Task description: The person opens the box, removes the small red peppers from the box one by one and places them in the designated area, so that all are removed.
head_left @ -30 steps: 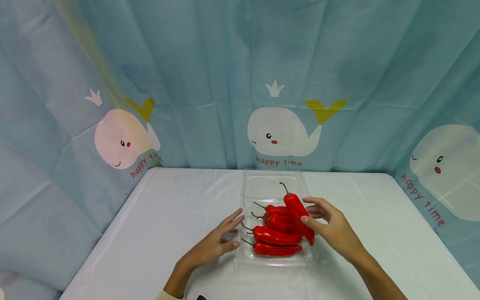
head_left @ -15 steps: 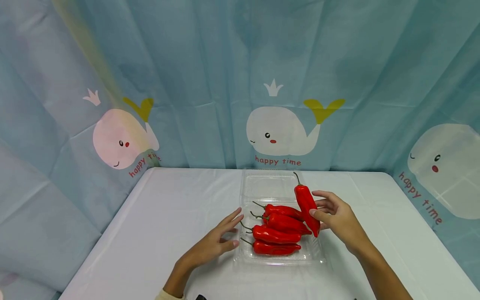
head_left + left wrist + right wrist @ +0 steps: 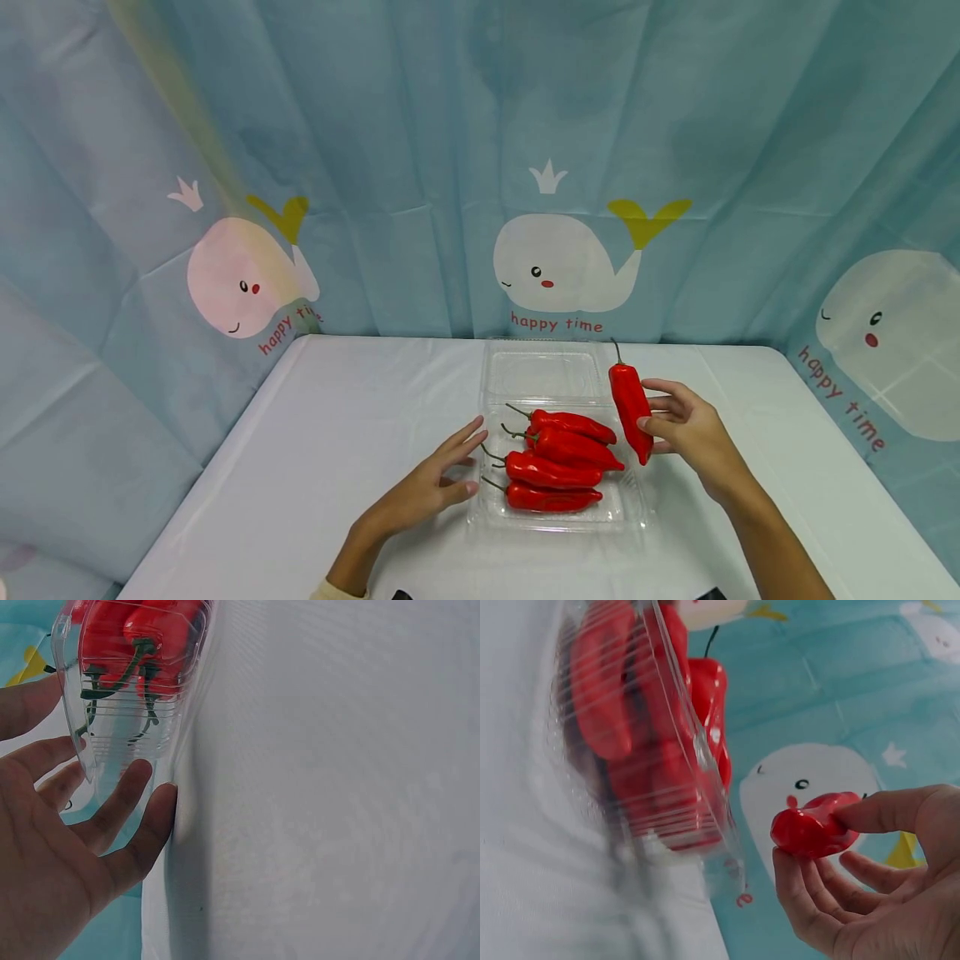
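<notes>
My right hand (image 3: 690,429) pinches one red chili pepper (image 3: 630,408) between thumb and fingers, stem pointing up and away, just right of a clear plastic box (image 3: 626,500). The right wrist view shows that same pepper (image 3: 814,825) end-on, apart from the box wall (image 3: 697,742). Inside the box lie several more red peppers (image 3: 555,471), their green stems toward the left. My left hand (image 3: 427,487) is at the box's left side with fingers spread and relaxed. In the left wrist view its fingertips (image 3: 135,772) are right at the box's edge.
The box's transparent lid (image 3: 547,373) lies folded back behind it. A white cloth covers the table (image 3: 360,400). Behind and at both sides hangs a blue curtain (image 3: 420,167) printed with whales.
My right hand has lifted the pepper off the others and carried it right, past the box's side, turning it more upright. The left hand has stayed in place.
</notes>
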A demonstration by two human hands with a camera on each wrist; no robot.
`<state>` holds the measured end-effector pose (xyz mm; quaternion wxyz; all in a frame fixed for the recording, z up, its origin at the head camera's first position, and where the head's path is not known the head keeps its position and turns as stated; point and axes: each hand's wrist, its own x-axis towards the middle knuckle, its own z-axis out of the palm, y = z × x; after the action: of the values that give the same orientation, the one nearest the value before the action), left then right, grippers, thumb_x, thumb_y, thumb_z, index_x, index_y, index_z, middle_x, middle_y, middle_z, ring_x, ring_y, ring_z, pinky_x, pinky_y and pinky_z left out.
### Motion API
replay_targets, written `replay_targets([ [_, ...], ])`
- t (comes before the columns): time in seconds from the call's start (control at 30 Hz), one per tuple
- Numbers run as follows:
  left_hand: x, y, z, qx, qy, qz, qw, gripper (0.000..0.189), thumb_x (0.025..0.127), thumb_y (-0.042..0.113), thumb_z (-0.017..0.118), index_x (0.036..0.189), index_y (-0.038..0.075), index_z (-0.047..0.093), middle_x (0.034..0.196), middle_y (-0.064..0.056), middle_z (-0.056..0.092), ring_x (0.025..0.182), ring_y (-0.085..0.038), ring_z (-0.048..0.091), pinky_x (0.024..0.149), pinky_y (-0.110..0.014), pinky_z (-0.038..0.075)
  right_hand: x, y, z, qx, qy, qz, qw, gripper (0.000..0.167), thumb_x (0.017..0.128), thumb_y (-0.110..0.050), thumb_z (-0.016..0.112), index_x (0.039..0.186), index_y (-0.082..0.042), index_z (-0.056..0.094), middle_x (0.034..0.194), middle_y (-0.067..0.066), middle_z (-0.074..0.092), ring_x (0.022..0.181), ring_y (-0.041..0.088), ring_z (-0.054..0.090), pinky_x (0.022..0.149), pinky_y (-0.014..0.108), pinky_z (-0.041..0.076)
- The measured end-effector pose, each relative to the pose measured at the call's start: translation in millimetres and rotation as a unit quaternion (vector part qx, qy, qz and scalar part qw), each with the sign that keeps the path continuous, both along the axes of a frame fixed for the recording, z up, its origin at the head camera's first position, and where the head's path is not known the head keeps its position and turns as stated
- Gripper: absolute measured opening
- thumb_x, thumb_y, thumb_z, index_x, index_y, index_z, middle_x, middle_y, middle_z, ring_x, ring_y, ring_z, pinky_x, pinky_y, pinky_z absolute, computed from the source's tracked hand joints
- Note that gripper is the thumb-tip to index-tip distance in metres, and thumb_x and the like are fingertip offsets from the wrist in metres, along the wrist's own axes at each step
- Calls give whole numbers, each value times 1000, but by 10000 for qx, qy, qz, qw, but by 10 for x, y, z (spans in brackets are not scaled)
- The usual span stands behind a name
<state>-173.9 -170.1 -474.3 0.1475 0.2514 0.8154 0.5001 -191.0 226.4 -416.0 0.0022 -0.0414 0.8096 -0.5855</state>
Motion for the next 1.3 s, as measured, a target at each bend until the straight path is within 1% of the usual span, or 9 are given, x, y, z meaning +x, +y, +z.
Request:
replay_targets([
  [0.2, 13, 1, 13, 26, -10, 10, 10000, 72, 105, 16, 63, 169, 17, 29, 179, -2, 11, 141, -35, 53, 104, -38, 53, -50, 71, -59, -33, -164, -133, 9998, 60, 104, -18, 66, 157, -3, 42, 141, 29, 59, 100, 12, 72, 77, 35, 65],
  [0.43, 21, 6, 23, 14, -39, 20, 10000, 72, 105, 16, 63, 169, 17, 30, 179, -2, 12, 141, -36, 53, 105, -41, 52, -108, 153, -143, 27, -275, -242, 9993, 59, 106, -21, 64, 157, -3, 43, 144, 29, 57, 103, 16, 71, 79, 37, 65],
  [0.57, 23, 14, 35, 30, -21, -4, 10000, 71, 105, 17, 63, 169, 15, 31, 179, -2, 13, 141, -37, 53, 105, -41, 53, -141, 185, -192, 23, -368, -301, 9989, 61, 105, -22, 66, 158, -2, 42, 146, 30, 56, 104, 17, 70, 80, 39, 65],
  [0.77, 34, 17, 57, 98, -31, -31, 9999, 71, 105, 18, 63, 168, 15, 32, 179, -2, 13, 141, -38, 53, 105, -42, 53, -191, 236, -269, 49, -584, -390, 9975, 67, 104, -25, 70, 159, -2, 40, 149, 30, 53, 108, 18, 67, 83, 41, 65],
  [1.0, 38, 18, 56, 122, -25, -61, 9999, 70, 106, 19, 63, 168, 15, 32, 179, -3, 14, 141, -37, 53, 104, -38, 53, -232, 327, -341, -142, -888, -429, 9950, 68, 105, -25, 68, 160, -1, 36, 150, 29, 49, 108, 17, 65, 85, 42, 64],
  [1.1, 38, 16, 51, 107, -5, -40, 9999, 70, 106, 20, 63, 168, 16, 32, 179, -3, 15, 141, -37, 53, 104, -38, 53, -248, 355, -368, -145, -946, -429, 9945, 67, 105, -23, 67, 160, -1, 35, 151, 30, 48, 110, 20, 65, 86, 42, 64],
  [1.3, 35, 13, 42, 102, 43, -38, 9999, 70, 106, 20, 64, 168, 15, 32, 179, -3, 15, 140, -38, 53, 104, -37, 53, -288, 421, -445, -28, -1092, -507, 9927, 67, 105, -20, 64, 162, 0, 33, 154, 31, 45, 122, 30, 60, 86, 38, 64],
])
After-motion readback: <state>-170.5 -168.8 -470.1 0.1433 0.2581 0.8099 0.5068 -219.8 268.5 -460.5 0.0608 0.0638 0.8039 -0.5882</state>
